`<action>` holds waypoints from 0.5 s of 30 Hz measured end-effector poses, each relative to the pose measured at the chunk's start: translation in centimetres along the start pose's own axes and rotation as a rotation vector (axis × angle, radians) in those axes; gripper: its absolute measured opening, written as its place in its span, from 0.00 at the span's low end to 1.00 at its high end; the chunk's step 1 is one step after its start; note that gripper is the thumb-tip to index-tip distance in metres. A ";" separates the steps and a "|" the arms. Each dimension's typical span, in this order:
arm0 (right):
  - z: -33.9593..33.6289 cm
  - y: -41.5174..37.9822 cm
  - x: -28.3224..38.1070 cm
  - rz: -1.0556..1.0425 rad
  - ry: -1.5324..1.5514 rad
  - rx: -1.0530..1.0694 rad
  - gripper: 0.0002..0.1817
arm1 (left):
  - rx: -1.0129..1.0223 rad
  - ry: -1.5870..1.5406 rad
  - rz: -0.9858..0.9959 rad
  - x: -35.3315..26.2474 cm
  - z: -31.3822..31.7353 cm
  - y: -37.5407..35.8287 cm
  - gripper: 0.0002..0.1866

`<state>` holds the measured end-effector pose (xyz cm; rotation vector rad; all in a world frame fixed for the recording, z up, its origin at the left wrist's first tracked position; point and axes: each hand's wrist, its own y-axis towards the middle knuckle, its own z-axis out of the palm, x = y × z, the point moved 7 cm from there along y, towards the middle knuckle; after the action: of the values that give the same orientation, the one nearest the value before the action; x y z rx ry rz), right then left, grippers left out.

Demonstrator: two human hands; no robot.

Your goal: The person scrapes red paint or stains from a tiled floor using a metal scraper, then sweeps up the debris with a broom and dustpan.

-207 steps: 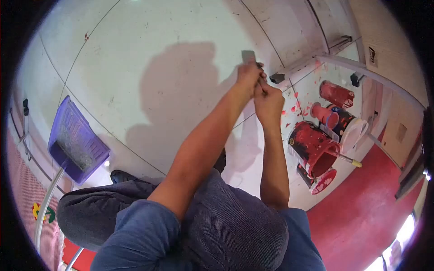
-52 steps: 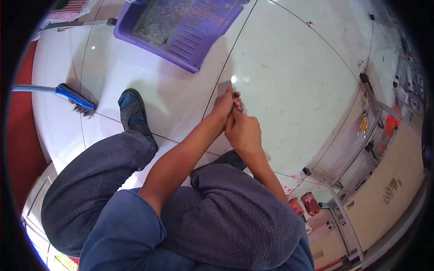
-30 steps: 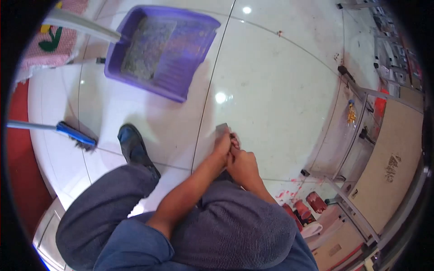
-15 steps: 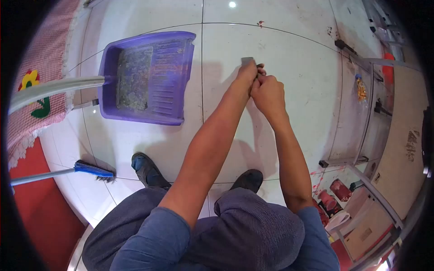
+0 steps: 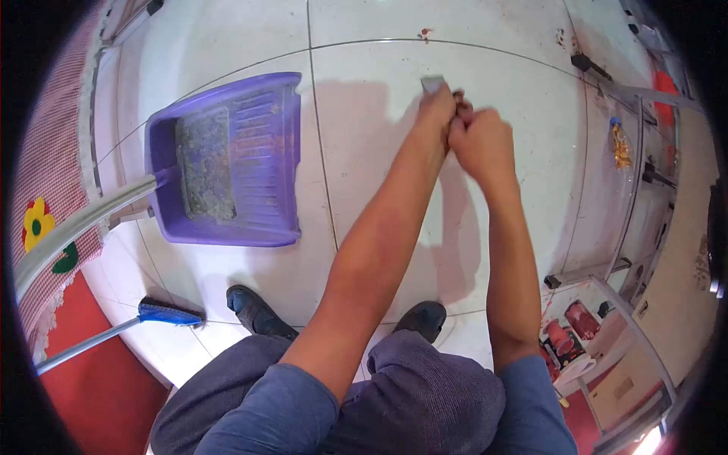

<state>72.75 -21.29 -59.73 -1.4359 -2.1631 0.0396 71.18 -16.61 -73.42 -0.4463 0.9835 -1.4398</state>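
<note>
My left hand (image 5: 438,108) is closed round a scraper, whose flat grey blade (image 5: 432,83) sticks out past the knuckles over the white tiles. Its handle is hidden in the grip. Pressed against the left hand's fingers is my right hand (image 5: 483,142), also closed; what lies inside it, if anything, does not show. To the left of both hands, a purple dustpan (image 5: 265,171) stands on the floor, its tray coated in grey dirt.
A blue broom (image 5: 168,312) lies near the red panel (image 5: 98,341) at lower left. Reddish bits (image 5: 425,35) dot the tiles ahead. On the right are a metal rack frame (image 5: 633,174), a clear bottle with a blue cap (image 5: 620,144) and red containers (image 5: 582,318).
My two hands have moved a little up and to the right in view, still together with the scraper. The dustpan and broom sit slightly differently because the camera view has turned.
</note>
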 end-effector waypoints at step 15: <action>1.3 1.4 1.1 -0.147 0.016 0.023 0.14 | -0.102 -0.063 -0.036 -1.6 -0.6 -0.1 0.22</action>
<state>73.05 -19.33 -60.84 -1.2574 -2.2412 -0.0006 70.89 -14.90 -73.25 -0.5833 1.0050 -1.4037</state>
